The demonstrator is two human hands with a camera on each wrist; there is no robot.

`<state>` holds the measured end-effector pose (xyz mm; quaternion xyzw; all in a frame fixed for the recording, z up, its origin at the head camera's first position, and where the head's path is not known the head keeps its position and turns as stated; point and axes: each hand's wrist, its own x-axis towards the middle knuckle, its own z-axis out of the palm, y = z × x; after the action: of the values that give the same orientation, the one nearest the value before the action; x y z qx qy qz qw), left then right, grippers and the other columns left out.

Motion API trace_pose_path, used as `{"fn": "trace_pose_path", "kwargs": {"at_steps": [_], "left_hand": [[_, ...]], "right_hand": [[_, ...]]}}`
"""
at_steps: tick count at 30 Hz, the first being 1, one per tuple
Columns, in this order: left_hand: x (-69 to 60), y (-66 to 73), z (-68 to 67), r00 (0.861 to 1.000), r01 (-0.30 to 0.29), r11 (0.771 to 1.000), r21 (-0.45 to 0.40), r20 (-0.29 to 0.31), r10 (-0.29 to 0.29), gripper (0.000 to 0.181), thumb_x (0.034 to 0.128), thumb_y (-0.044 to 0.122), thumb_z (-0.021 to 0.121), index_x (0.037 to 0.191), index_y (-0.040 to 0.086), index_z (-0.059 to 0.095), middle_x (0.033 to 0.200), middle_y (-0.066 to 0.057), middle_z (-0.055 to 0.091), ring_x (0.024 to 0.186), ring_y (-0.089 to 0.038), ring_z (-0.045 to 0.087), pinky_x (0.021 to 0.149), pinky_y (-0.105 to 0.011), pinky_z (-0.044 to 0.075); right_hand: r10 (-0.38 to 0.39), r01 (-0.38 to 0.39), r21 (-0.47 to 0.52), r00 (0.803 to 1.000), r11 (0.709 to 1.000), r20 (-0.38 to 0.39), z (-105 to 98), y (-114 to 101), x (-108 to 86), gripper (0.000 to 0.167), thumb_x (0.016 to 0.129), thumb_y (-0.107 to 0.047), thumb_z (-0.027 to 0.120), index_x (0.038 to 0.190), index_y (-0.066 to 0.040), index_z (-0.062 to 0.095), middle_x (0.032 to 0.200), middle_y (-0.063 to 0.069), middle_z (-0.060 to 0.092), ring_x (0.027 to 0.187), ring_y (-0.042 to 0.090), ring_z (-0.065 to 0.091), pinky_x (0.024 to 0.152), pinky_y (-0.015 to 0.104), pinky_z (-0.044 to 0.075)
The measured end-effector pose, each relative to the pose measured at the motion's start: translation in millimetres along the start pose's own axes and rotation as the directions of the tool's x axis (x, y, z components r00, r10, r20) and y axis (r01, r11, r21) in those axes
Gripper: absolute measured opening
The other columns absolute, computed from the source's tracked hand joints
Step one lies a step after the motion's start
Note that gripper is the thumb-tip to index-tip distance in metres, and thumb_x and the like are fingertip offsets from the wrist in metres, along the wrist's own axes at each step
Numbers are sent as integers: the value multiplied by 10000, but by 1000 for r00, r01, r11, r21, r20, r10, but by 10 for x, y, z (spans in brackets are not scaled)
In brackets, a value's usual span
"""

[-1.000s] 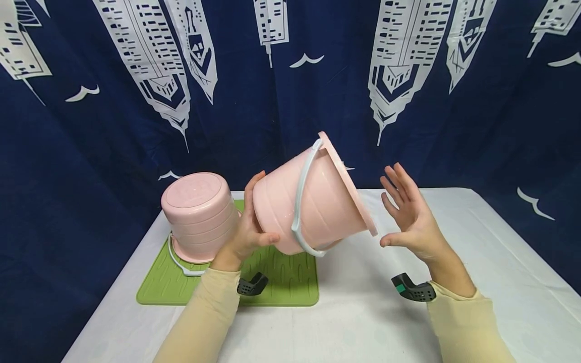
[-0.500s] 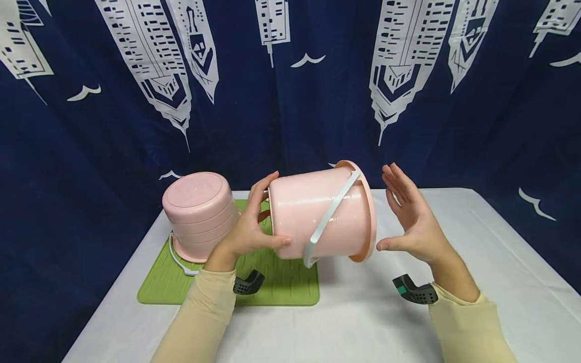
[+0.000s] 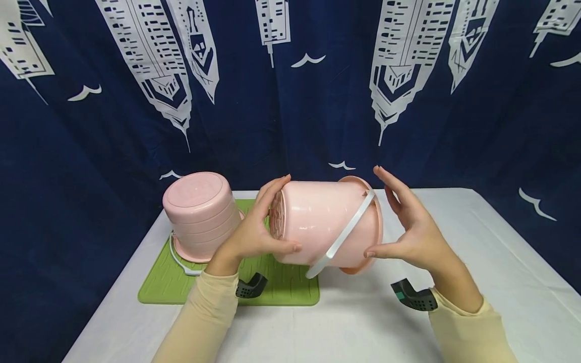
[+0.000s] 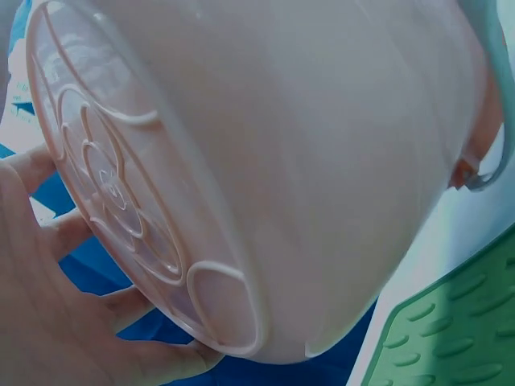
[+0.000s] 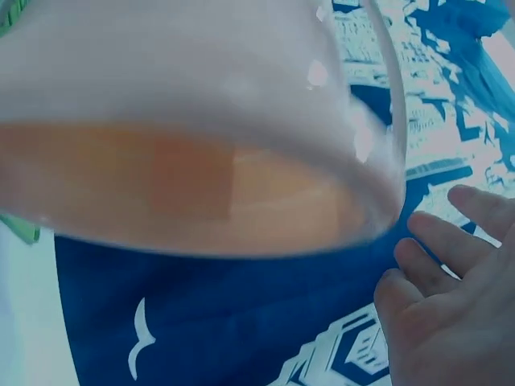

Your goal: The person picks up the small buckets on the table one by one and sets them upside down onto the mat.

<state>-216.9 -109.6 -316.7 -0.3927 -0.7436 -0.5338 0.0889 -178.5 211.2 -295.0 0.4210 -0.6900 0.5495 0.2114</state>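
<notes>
A pink bucket (image 3: 313,217) lies sideways in the air in the head view, its base to the left and its mouth to the right. My left hand (image 3: 251,237) grips it at the base end, thumb on the near side. Raised rings mark the bucket's base (image 4: 121,193) in the left wrist view. The pale handle (image 3: 347,232) hangs slantwise across its side. By the rim, my right hand (image 3: 417,232) is spread with straight fingers, the thumb at the rim's lower edge. In the right wrist view, those fingers (image 5: 442,241) appear just off the rim; thumb contact is unclear.
A second pink bucket (image 3: 199,217) stands upside down on a green ribbed mat (image 3: 290,290) at the left, its handle resting on the mat. The white table (image 3: 345,322) extends to the right. A dark blue printed curtain (image 3: 327,116) hangs behind.
The held bucket has turned from mouth-up tilt to nearly level, mouth now slightly away, and has lowered. Its handle swung down. My right hand has come in slightly towards the rim.
</notes>
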Motion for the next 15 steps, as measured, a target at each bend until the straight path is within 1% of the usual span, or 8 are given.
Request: {"fn": "trace_pose_path", "kwargs": {"at_steps": [3,5,7,9,11,13,15], "left_hand": [[5,24,45,1000,0,1000,-16,16,1,1207,605,124,950,1596,280,278,1583,22,216,1384,-211,330,1050,-515,404],[9,46,78,1000,8,1000,-22,26,-7,1204,601,116,957,1592,283,293,1587,32,215,1397,-202,317,1053,-499,411],[12,68,107,999,17,999,-27,37,-16,1207,591,121,964,1588,286,305,1591,39,216,1408,-200,306,1051,-486,422],[15,79,132,999,25,999,-23,47,-24,1211,581,131,970,1586,295,313,1595,46,214,1419,-197,296,1044,-476,431],[16,87,148,998,38,999,-9,55,-37,1216,574,148,976,1583,318,318,1597,65,213,1435,-184,275,1048,-467,429],[15,89,155,997,44,999,13,59,-45,1216,569,172,981,1578,339,325,1598,82,217,1451,-172,252,1055,-470,419],[12,93,158,997,54,998,44,57,-56,1209,565,209,983,1571,366,331,1598,104,222,1462,-149,230,1067,-471,402]], "right_hand": [[-1,2,-58,1000,998,6,54,-57,11,1328,401,108,976,1545,49,305,1600,203,292,1490,333,212,1187,338,205],[25,-23,-126,1000,992,12,90,-92,15,1351,400,84,990,1562,1,307,1602,159,314,1483,307,246,1182,331,226],[54,-49,-199,998,979,20,119,-116,17,1367,404,43,1009,1574,-41,308,1595,115,345,1465,273,298,1167,315,266],[95,-83,-268,995,960,34,141,-132,16,1384,424,-32,1031,1593,-111,295,1589,61,364,1445,227,336,1144,292,298],[141,-119,-304,989,945,53,159,-135,11,1394,450,-112,1044,1608,-177,269,1586,22,368,1416,189,370,1110,261,333],[186,-150,-341,980,928,75,172,-135,4,1399,477,-211,1045,1617,-234,235,1584,0,363,1400,178,372,1093,244,344],[232,-182,-368,968,912,97,183,-132,-4,1399,495,-304,1035,1621,-272,205,1580,-8,361,1397,192,363,1096,306,356]]}}
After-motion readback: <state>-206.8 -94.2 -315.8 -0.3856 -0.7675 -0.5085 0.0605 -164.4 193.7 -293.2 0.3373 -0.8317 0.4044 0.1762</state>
